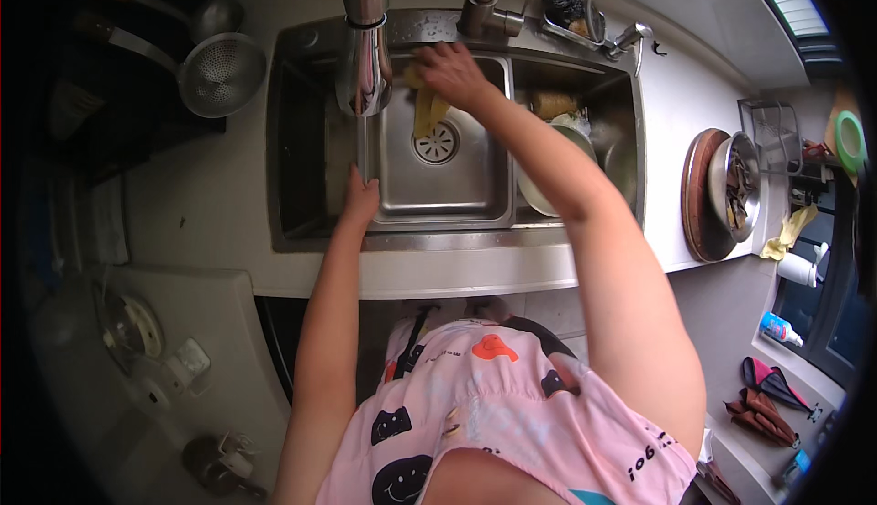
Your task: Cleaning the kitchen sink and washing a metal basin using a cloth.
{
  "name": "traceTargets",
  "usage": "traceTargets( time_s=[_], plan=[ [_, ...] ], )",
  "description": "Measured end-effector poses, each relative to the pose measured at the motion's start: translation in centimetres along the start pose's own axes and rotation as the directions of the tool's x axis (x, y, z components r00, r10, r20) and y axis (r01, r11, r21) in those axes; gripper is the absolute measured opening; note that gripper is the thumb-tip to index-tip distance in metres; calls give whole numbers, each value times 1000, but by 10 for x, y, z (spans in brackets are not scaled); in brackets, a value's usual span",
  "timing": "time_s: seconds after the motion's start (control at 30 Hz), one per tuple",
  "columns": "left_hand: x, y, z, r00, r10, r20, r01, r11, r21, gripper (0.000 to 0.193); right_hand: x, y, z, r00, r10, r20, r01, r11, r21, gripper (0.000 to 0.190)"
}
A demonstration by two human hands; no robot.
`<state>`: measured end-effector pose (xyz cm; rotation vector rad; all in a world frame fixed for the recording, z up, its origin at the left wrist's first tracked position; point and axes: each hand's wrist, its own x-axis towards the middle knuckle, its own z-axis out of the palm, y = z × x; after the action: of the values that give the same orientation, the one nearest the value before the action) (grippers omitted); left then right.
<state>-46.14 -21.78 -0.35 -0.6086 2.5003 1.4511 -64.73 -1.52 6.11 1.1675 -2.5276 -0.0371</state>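
My right hand (453,77) presses a yellow cloth (426,116) at the back of a stainless steel basin tray (445,198) set in the sink. Part of the cloth hangs down toward the slotted drain (436,143); the rest is partly hidden by the fingers. On the left rim of this basin, my left hand (361,198) grips the edge with the thumb on top. Above that rim hangs the chrome faucet spout (366,73). To the right, partly behind my right forearm, a pale bowl (538,190) and a brownish roll-shaped thing (553,104) lie in the sink.
The steel sink (438,240) is set in a white counter (199,183). Left stands a perforated strainer (223,75). A wire rack (572,29) holds a dark scrubber at the back right. Farther right, a steel bowl of scraps (738,186) sits by a round wooden board (700,197).
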Motion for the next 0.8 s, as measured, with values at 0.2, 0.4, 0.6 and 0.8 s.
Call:
traceTargets(
  time_s=[0.2, 0.4, 0.6, 0.8],
  plan=[
    [2, 3, 3, 998, -53, 20, 56, 984, -167, 53, -88, -12, -45, 844, 403, 354, -349, 914, -206, 17],
    [4, 6, 2, 999, -20, 33, 21, 1000, -18, 49, -50, -1, -11, 681, 649, 340, -730, 639, 243, 30],
    [0, 26, 3, 994, -13, 104, 28, 990, -140, 48, -24, -81, 59, 733, 596, 329, -679, 609, 409, 34],
    [-2, 18, 1, 999, -13, 46, 19, 991, -130, 48, -95, -122, 6, 788, -177, 590, -262, 770, 581, 34]
  ],
)
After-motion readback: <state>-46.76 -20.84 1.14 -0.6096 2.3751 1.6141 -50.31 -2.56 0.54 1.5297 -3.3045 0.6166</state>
